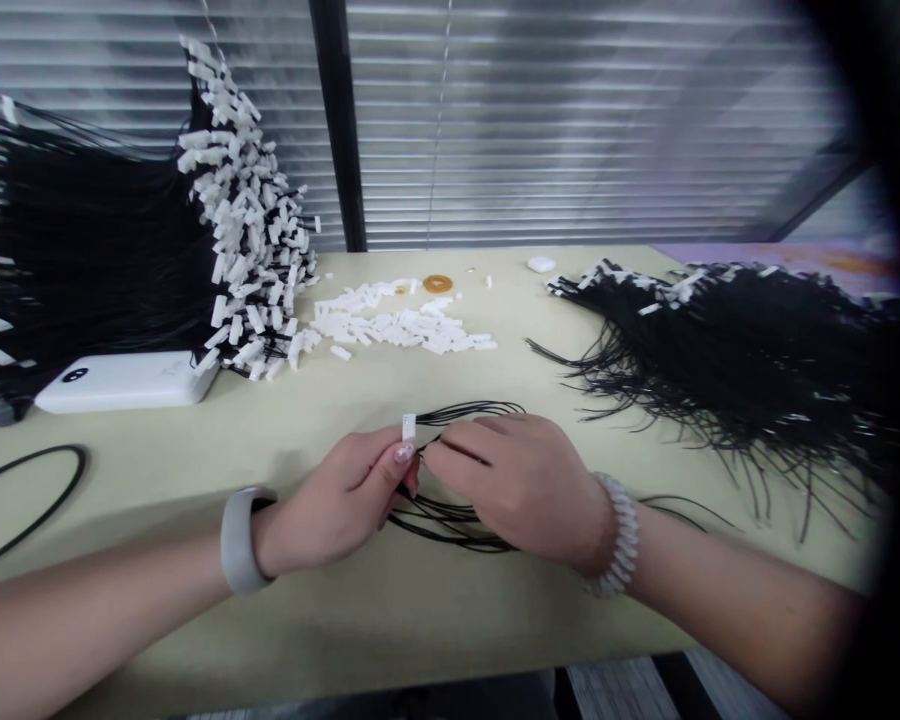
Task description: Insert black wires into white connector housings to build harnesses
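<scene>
While the left hand (337,495) pinches a small white connector (409,428) upright, the right hand (525,480) bunches its fingers on the thin black wires (450,512) just beside it.
Because the wires are slender and springy, fine handling here probably calls for a light, steady pinch low on the connector, its small holes left uncovered, with each wire gripped close to its end, eased in straight and never bent; the exact contact under the right fingertips is hidden, and the 2 hands meet above the table (330,620). No box or tray shows: loose white connectors (412,330) lie heaped beyond the hands, near a tan ring (438,284).
</scene>
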Demonstrator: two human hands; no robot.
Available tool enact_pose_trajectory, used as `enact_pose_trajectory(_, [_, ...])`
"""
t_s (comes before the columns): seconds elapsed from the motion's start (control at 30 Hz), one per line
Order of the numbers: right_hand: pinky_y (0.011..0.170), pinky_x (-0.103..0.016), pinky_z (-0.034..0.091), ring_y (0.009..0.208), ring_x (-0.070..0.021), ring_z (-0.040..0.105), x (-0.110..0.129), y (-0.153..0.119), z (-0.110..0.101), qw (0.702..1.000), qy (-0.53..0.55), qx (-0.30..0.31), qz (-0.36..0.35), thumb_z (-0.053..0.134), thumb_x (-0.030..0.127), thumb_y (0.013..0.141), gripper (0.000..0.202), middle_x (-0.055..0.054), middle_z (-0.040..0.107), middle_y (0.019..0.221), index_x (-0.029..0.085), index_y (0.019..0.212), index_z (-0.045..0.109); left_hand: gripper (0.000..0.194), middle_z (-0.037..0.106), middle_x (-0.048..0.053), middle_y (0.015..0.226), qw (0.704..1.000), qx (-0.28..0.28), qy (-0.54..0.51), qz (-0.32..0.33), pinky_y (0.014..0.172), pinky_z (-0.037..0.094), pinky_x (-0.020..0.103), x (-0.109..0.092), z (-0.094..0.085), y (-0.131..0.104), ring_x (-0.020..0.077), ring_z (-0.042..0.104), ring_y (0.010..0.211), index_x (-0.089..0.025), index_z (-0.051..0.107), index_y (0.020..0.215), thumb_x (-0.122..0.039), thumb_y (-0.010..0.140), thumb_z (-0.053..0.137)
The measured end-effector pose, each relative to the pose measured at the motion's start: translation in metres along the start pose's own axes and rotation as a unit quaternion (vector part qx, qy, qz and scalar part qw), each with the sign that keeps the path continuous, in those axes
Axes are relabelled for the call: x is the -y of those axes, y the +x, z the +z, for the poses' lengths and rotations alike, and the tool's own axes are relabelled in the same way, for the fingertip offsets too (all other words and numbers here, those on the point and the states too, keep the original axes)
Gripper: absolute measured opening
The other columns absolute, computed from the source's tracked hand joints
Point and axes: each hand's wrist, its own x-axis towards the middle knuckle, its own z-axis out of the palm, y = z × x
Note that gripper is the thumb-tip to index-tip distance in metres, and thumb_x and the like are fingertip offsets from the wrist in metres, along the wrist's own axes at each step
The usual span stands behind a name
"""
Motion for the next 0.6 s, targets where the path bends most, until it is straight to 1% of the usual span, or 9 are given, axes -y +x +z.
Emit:
enact_pose_trajectory(0.17, [0.052,-0.029,0.018,0.057,-0.0126,0.040,-0.0028,-0.0007,-0.0006,0.999,-0.011,0.018,0.029,0.040,0.013,0.080,0.015,0.000,0.051,0.069,0.020,0.081,0.054,0.034,0.039,-0.004,0.053,1.000,-0.018,-0.014,-0.020,0.041,0.029,0.019,0.0007,0.0008,-0.0009,0.0080,0.034,0.044,-0.016,0.046,0.074,-0.038,0.093,0.027])
enact_pose_trajectory(0.3, [0.053,-0.029,0.021,0.057,-0.0117,0.041,-0.0023,-0.0019,0.0004,0.998,0.031,0.018,0.048,0.043,0.013,0.078,0.014,0.002,0.053,0.068,0.020,0.081,0.055,0.031,0.038,-0.004,0.056,0.999,-0.024,-0.025,-0.019,0.042,0.029,0.019,0.0007,0.0013,-0.0010,0.0076,0.033,0.046,-0.016,0.045,0.076,-0.037,0.093,0.029])
enact_pose_trajectory(0.43, [0.054,-0.026,0.025,0.057,-0.0106,0.045,0.0001,-0.0021,-0.0006,0.990,0.105,0.027,0.091,0.044,0.014,0.080,0.013,0.002,0.056,0.070,0.019,0.083,0.056,0.030,0.038,-0.004,0.057,1.000,-0.014,-0.024,-0.014,0.042,0.029,0.019,0.0026,0.0011,-0.0016,0.0076,0.033,0.046,-0.017,0.045,0.079,-0.036,0.093,0.028])
enact_pose_trajectory(0.6, [0.056,-0.023,0.029,0.060,-0.0100,0.049,-0.0005,-0.0001,-0.0046,0.975,0.176,0.062,0.122,0.038,0.019,0.087,0.019,0.001,0.057,0.069,0.018,0.082,0.056,0.031,0.040,-0.004,0.058,1.000,-0.016,-0.013,-0.016,0.043,0.030,0.018,0.0038,0.0003,-0.0015,0.0073,0.034,0.047,-0.017,0.045,0.077,-0.037,0.093,0.029])
